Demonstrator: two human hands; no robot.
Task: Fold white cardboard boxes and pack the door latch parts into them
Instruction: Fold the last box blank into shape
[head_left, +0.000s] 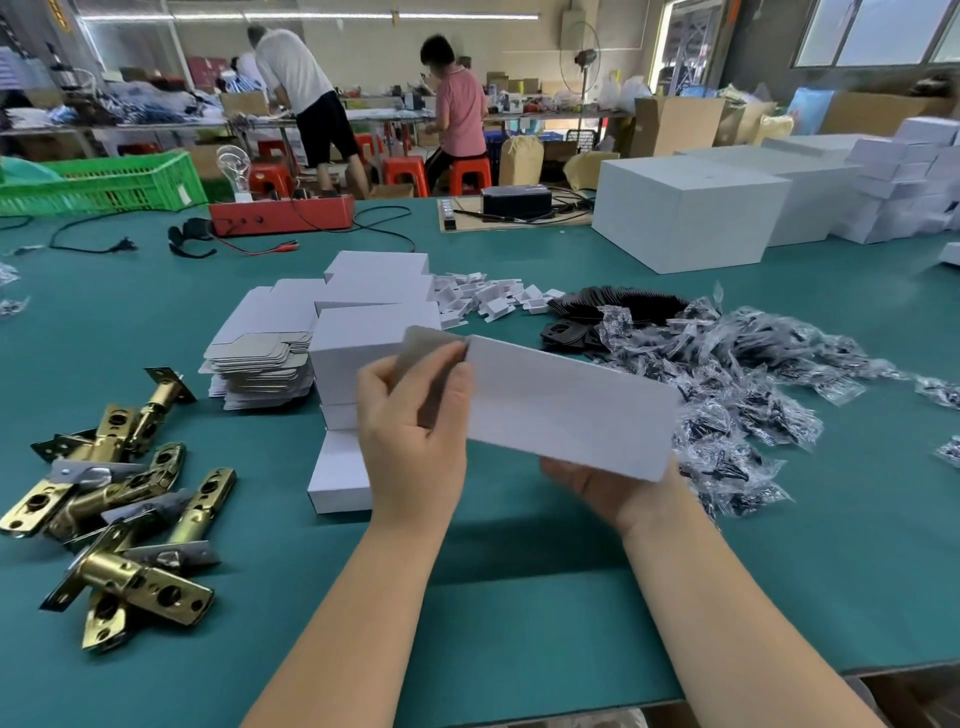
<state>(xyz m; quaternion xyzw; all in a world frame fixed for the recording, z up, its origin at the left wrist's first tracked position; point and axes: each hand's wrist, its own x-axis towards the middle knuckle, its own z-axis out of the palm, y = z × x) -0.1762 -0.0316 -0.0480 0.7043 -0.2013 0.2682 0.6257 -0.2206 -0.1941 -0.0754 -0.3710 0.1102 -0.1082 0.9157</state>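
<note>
Centrally, a white cardboard box (566, 410) is held above the green bench (519, 597), between both hands, its long axis running from upper left to lower right across the view. Left hand (410, 441): fingers curled about the box's left end, the thumb pressing the grey end flap (428, 343) at its fold line. Right hand (618, 493): palm up beneath the lower right end, supporting it; its fingers are hidden behind the cardboard, so whether they clasp the box cannot be told.

The flap stands at the left end, directly under the left thumb and well apart from the right hand; by judgement, the coming tuck falls to the left hand, turning the flap across the box's long axis while the right steadies the far end.

Brass door latches (124, 519) lie in a loose pile on the bench to the left, nearer the left hand. A stack of flat box blanks (260, 358) and several folded boxes (363, 332) sit behind the held box. Bagged black parts (727, 374) spread to the right. No latch is packed in the held box as far as can be seen.
</note>
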